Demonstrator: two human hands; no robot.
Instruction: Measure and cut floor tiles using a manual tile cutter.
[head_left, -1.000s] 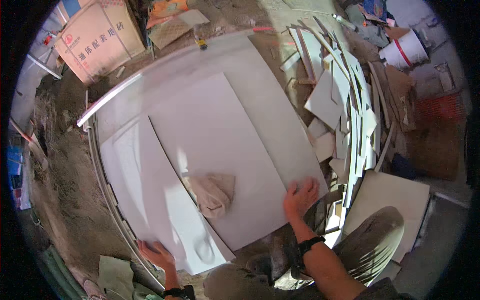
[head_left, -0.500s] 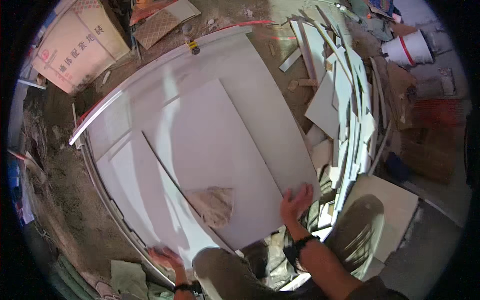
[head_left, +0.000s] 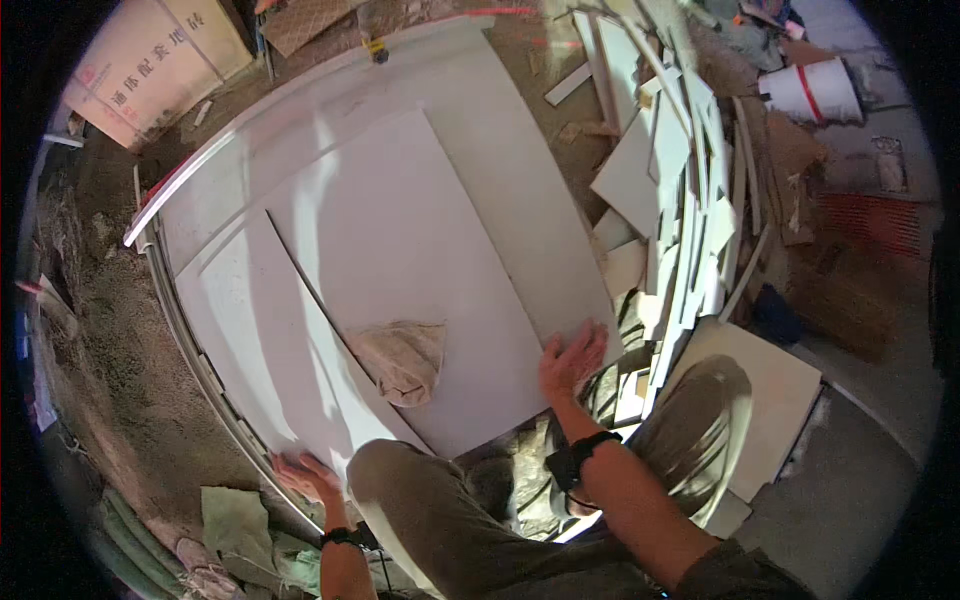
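Note:
Large pale tiles lie flat in an overlapping stack in front of me; the top white tile (head_left: 400,220) rests over a wider, greyer tile (head_left: 520,170). At the near left, another white tile (head_left: 240,310) sits beside a dark straight gap. My left hand (head_left: 308,476) lies with fingers stretched out on that tile's near corner. My right hand (head_left: 572,362) rests palm down, fingers spread, on the near right part of the greyer tile. A crumpled beige cloth (head_left: 402,362) lies on the tiles between my hands. Neither hand grips anything that I can see.
A pale metal rail (head_left: 180,190) runs along the far left edge, with a small yellow-and-black fitting (head_left: 376,50). Tile offcuts (head_left: 640,185) pile up at the right. Beyond are a carton (head_left: 160,65) and a white bucket (head_left: 815,91). A square tile (head_left: 770,400) lies beside my right knee.
The view has shifted, so the tiles, cloth and hands all appear higher and farther left. Both hands keep about the same places on the tiles.

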